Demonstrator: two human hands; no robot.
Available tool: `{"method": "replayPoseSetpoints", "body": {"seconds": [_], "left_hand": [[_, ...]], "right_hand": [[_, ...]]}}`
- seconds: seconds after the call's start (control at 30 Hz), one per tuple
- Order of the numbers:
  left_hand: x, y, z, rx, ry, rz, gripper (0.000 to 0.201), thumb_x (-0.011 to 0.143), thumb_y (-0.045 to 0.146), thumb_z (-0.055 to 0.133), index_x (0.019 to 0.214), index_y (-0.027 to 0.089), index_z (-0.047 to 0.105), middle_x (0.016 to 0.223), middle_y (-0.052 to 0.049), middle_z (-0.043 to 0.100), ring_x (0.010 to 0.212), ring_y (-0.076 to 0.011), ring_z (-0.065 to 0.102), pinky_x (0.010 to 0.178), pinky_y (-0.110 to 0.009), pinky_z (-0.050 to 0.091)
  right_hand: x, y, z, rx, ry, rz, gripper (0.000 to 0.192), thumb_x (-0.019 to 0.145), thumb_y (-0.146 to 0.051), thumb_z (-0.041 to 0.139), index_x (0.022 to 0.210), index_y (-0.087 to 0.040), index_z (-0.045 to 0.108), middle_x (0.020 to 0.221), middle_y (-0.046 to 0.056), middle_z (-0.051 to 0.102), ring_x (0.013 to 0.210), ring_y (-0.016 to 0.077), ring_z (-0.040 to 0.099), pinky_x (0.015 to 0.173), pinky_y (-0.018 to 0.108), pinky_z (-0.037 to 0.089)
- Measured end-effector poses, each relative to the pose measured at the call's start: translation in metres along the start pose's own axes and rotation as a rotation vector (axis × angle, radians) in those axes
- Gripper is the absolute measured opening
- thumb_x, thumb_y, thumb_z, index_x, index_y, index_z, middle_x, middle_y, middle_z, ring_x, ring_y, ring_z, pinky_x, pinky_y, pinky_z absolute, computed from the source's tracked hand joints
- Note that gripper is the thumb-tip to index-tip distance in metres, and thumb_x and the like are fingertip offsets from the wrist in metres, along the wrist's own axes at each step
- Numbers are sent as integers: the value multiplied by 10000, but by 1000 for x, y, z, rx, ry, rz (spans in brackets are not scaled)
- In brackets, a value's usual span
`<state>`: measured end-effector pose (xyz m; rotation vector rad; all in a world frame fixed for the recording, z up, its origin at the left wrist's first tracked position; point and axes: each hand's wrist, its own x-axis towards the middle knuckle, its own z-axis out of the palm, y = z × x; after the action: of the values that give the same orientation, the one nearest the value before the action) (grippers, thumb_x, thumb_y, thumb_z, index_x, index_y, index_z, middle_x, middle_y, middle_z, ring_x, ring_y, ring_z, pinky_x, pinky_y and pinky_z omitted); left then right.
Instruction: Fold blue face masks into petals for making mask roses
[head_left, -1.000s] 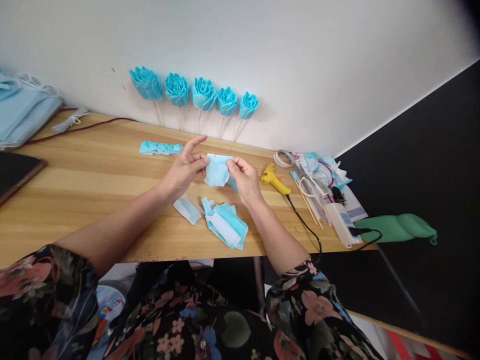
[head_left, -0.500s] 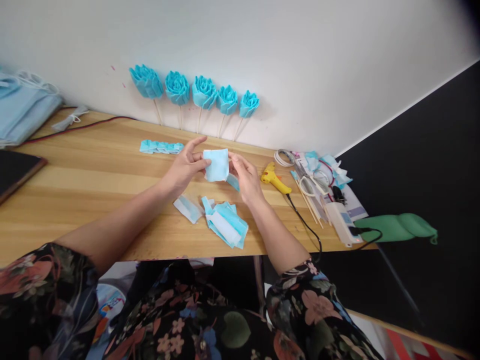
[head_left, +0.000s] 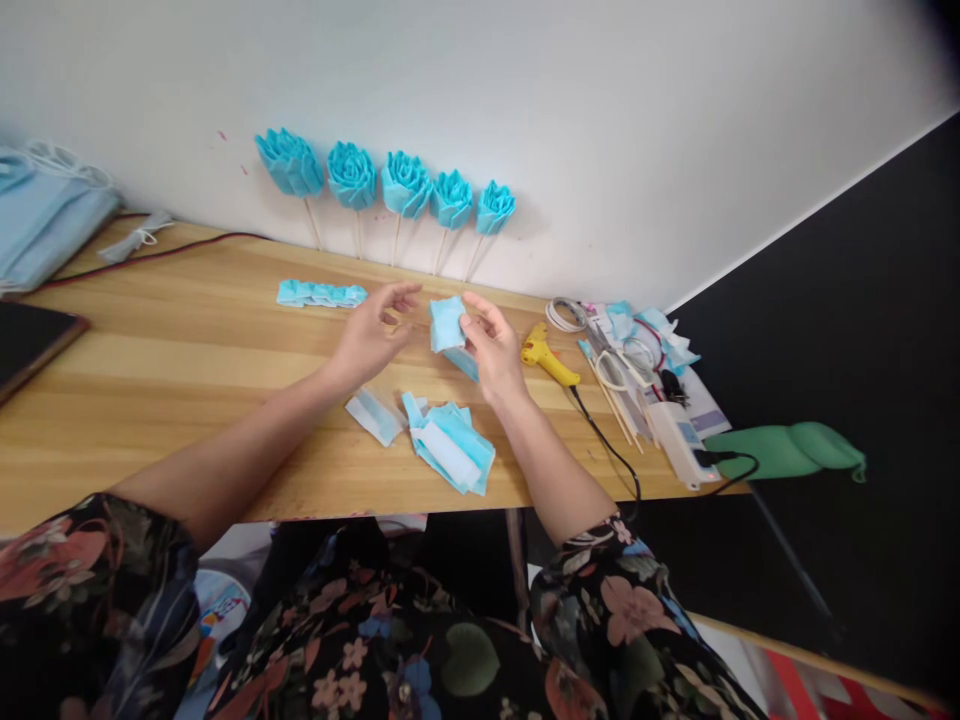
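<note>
Between thumb and fingers, my right hand (head_left: 495, 345) pinches a light-blue fabric square (head_left: 448, 325) by its right edge. My left hand (head_left: 379, 328) is just left of it, fingers parted and apart from the square. Partly hidden behind the right hand's fingers is another blue piece (head_left: 463, 363). Nearer to me on the table lie a pile of blue and white fabric pieces (head_left: 454, 450) and a pale strip (head_left: 375, 415). A row of folded blue pieces (head_left: 321, 294) lies beyond my left hand.
Several blue fabric flowers (head_left: 406, 185) on sticks lean against the wall. To the right lie a yellow glue gun (head_left: 550, 357) with its cord, scissors (head_left: 615, 368), a white power strip (head_left: 679, 440) and a green pouch (head_left: 787, 452). Folded blue fabric (head_left: 52, 215) sits far left.
My left hand has let go of the fabric square and drawn slightly left. The square now stays in my right hand alone, turned a little and shifted right.
</note>
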<state>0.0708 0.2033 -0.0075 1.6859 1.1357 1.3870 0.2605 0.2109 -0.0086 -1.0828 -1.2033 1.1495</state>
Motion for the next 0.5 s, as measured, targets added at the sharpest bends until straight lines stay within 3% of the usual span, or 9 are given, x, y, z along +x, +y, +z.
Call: {"method": "replayPoseSetpoints", "body": {"seconds": [0.1,0.2,0.27,0.33,0.43,0.5], "left_hand": [[-5,2,5,231,-135,180,659,700,121,675,1346,216,590,1399,-117,596,1312,-312,522,1134,-512,369],[-11,8,8,291,-145,236,644,726,214,743,1354,203,603,1449,-125,581,1374,-340,486,1177,-524,320],[-12,11,9,221,-83,139,446,807,271,687,1243,173,683,1320,-125,677,1261,-320,588,1113,-486,404],[-10,12,8,57,-31,-57,284,865,312,619,1062,152,746,1087,-110,760,1039,-281,686,979,-435,501],[-6,10,6,-280,-14,-323,233,843,346,652,885,138,748,847,-73,756,783,-212,688,792,-357,555],[-5,10,5,-457,-23,-394,209,805,335,703,851,135,741,812,-59,747,748,-185,677,753,-324,559]], "right_hand": [[0,2,0,-14,-1,15,551,750,-543,758,1214,-269,643,686,-55,566,675,133,591,689,282,525],[-3,1,2,16,-39,30,525,762,-568,750,1196,-291,649,752,-42,645,717,136,642,723,286,546],[-5,-2,3,40,-82,45,516,787,-605,718,1206,-314,645,841,-27,703,767,141,684,765,296,563],[-5,-4,3,48,-96,50,521,818,-647,666,1222,-318,642,912,-7,735,801,145,709,798,306,574],[-3,-6,0,12,-23,-12,533,823,-663,650,1193,-279,665,983,30,748,886,162,718,826,301,578],[-1,-6,-2,-51,16,-65,530,818,-662,654,1164,-262,682,1068,52,741,1010,185,702,864,300,571]]}}
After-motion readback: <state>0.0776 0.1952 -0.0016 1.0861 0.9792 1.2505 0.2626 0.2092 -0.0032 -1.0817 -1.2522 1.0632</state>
